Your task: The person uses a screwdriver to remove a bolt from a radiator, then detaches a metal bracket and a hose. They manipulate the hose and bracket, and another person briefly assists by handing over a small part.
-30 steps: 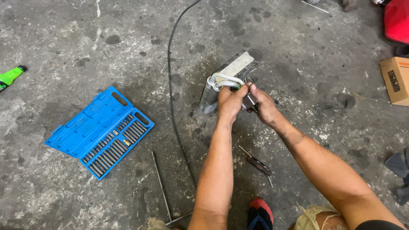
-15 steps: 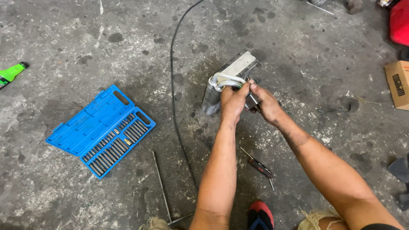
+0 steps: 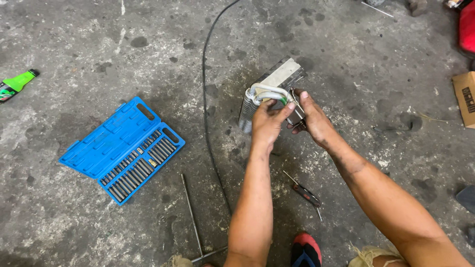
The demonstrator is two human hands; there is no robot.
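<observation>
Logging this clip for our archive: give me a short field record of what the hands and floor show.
setting: stained concrete floor
left hand: grips the bent tubes of a finned metal coil
right hand: holds the coil's end fitting
bit set: blue case, open, left of the arms
screwdriver: between the arms
cable: black, beside the coil
rod: near the case

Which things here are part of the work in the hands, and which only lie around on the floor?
In the work: finned metal block, its bent pipes, left hand, right hand.

Lying about: blue bit case, screwdriver, black cable, metal rod, green bottle, cardboard box.
</observation>
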